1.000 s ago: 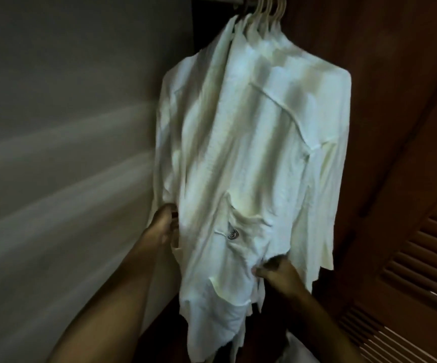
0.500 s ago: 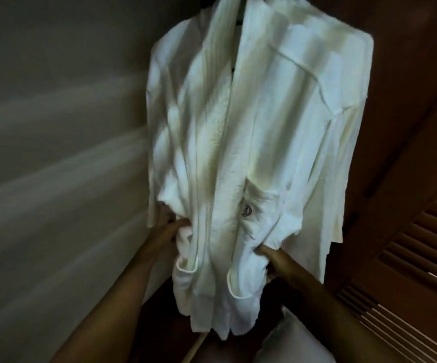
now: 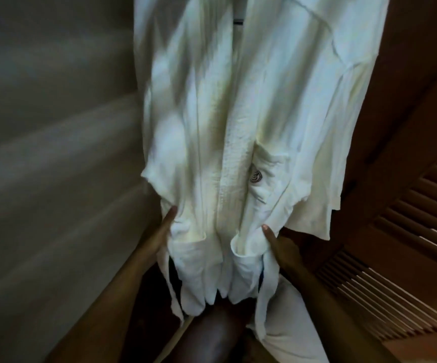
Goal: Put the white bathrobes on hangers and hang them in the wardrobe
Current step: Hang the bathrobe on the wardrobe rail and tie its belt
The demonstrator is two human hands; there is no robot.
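Note:
The white bathrobes (image 3: 238, 113) hang in the wardrobe and fill the upper middle of the head view; their hangers are out of frame above. The front robe has a pocket with a round dark logo (image 3: 255, 176). My left hand (image 3: 159, 234) holds the lower left side of the robes, thumb on the front and fingers hidden behind the cloth. My right hand (image 3: 280, 244) holds the lower right side the same way, just below the pocket. A loose belt strip (image 3: 264, 297) dangles beside it.
A pale wardrobe wall (image 3: 55, 153) stands on the left. A brown louvred door (image 3: 408, 244) is close on the right. White bedding or cloth (image 3: 290, 331) lies on the wardrobe floor at the lower right. A dark rounded shape (image 3: 212, 334) sits at the bottom centre.
The view has dropped and moved closer, so the hangers have left the frame. Both hands have slid down the robes' sides, and the fronts now hang straighter and closer together.

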